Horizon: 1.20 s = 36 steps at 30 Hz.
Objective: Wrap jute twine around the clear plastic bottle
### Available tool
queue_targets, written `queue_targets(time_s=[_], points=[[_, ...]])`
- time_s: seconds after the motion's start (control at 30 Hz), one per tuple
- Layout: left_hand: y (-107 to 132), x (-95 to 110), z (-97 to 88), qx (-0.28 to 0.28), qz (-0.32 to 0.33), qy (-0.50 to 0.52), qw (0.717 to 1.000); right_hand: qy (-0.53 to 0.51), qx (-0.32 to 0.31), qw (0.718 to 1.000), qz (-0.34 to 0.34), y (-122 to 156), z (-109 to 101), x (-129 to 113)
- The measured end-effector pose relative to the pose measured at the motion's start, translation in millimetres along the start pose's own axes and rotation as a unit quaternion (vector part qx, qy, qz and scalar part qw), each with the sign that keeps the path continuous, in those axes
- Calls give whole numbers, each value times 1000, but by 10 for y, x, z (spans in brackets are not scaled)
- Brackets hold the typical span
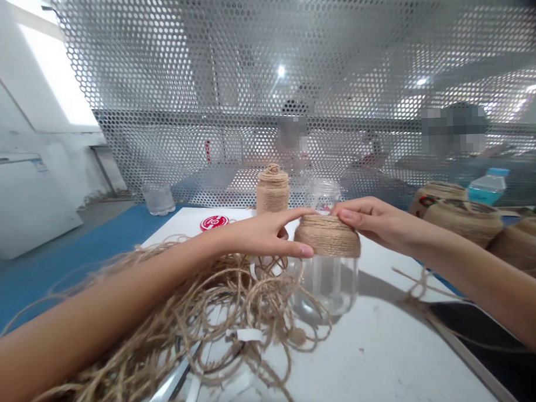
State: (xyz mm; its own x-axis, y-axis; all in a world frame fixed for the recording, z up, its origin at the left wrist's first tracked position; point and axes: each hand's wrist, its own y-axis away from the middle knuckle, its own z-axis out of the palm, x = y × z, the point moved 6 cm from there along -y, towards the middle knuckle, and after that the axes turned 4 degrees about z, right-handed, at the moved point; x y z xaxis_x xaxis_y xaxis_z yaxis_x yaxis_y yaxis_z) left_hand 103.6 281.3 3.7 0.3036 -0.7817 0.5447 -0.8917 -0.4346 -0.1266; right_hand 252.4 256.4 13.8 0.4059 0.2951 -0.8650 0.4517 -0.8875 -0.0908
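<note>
A clear glass jar (335, 283) stands upright on the white tabletop, its upper part wrapped in jute twine (328, 237). My left hand (269, 233) grips the jar from the left, thumb against the wrapped side and index finger along the top edge. With bent fingers, my right hand (369, 218) presses at the jar's upper right rim, thumb on the twine; some fingertips are hidden behind it. Left of the jar, a loose heap of jute twine (236, 296) lies under and beside my left forearm. Scissors (173, 380) lie partly buried in the heap.
Behind the jar stand a twine spool (273, 192) and another clear jar (324, 192). A red lid (214, 222) lies left. Twine-wrapped jars (464, 220) and a blue-capped bottle (489, 186) are at right. A perforated metal screen (229, 108) borders the back, people beyond it.
</note>
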Motion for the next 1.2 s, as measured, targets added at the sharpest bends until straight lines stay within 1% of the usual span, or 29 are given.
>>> queue_targets(time_s=[0.1,0.2,0.27,0.37,0.43,0.53,0.6,0.67,0.73,0.8,0.9,1.03,1.13,1.2], points=[[-5,32,-6,23,-15,-11,1000,82,15,996,-6,5,-35,-47],[9,141,12,51,-34,-13,998,176,58,982,-23,40,-24,-170],[29,229,29,60,-37,-16,997,191,79,978,-28,67,20,-239],[50,274,41,47,-37,-15,998,180,74,981,-23,82,89,-268],[49,219,32,24,-38,4,999,171,65,983,-22,75,87,-256],[37,90,-9,-15,-39,35,999,152,65,986,-13,46,12,-197],[37,27,-43,-30,-44,29,998,139,70,988,-2,21,-42,-140],[48,5,-40,-53,-51,12,997,128,74,989,7,-1,-70,-85],[68,21,6,-90,-51,1,995,122,80,989,12,-16,-79,-47],[87,34,51,-115,-51,-10,992,121,86,989,16,-20,-85,-30],[101,-2,58,-121,-57,-50,990,113,112,987,9,2,-158,-57],[105,-133,-14,-124,-78,-119,982,110,162,980,-26,58,-360,-136],[109,-227,-104,-116,-106,-148,976,135,161,978,-19,59,-432,-120],[117,-263,-133,-132,-119,-159,971,143,151,978,-13,45,-436,-90]])
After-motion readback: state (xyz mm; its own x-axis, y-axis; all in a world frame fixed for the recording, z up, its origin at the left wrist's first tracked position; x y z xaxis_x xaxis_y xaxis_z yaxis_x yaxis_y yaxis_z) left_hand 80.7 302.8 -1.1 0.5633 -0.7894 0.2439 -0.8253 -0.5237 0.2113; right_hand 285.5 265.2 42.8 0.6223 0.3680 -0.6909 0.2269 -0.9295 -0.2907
